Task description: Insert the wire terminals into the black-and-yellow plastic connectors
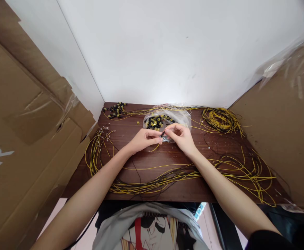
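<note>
Above the middle of the table, my left hand [145, 139] and my right hand [181, 137] meet with fingertips pinched on a small black connector [162, 134]. A short stretch of yellow wire [155, 148] hangs below the fingers. The connector's finer details are too small to make out. Just behind my hands lies a clear plastic bag [185, 119] with many black-and-yellow connectors [154, 122] in it. My right fingers partly cover the bag's front.
Wires with connectors fitted [117, 110] lie at the back left, running to a coil [219, 119] at the back right. A long bundle of yellow and black wires [152, 185] crosses the table's front. Cardboard boxes [37, 121] flank both sides; a white wall [154, 52] stands behind.
</note>
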`<state>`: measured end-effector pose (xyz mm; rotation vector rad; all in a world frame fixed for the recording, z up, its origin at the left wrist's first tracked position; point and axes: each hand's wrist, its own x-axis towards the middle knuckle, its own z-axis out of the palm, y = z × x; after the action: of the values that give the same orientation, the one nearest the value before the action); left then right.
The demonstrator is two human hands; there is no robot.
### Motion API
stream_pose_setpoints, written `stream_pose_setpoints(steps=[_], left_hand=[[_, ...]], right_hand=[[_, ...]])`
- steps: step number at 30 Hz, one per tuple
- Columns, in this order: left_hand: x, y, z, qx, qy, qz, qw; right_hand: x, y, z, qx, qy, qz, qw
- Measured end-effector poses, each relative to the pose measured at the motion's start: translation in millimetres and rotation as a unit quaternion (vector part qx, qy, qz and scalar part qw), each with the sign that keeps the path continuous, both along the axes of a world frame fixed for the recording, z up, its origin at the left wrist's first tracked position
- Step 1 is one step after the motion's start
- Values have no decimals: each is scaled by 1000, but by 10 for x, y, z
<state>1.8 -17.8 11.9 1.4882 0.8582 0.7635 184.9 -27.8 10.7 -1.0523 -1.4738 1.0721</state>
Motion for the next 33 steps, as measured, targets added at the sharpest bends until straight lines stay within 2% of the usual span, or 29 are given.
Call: stream_pose_setpoints(steps=[5,10,17,25,33], left_hand=[[5,5,-16,6,5,19,1000],[16,-1,-13,27,19,53,998],[20,11,-15,48,32,45,997],[28,-5,6,57,37,53,996],[32,8,-46,75,-3,127,989]], right_hand=[[12,-10,1,40,-43,-21,998],[22,2,-25,35,-36,-25,998],[10,4,-19,34,-33,-8,999],[-4,-17,-8,65,-89,6,994],[2,-15,-23,67,-101,-22,992]])
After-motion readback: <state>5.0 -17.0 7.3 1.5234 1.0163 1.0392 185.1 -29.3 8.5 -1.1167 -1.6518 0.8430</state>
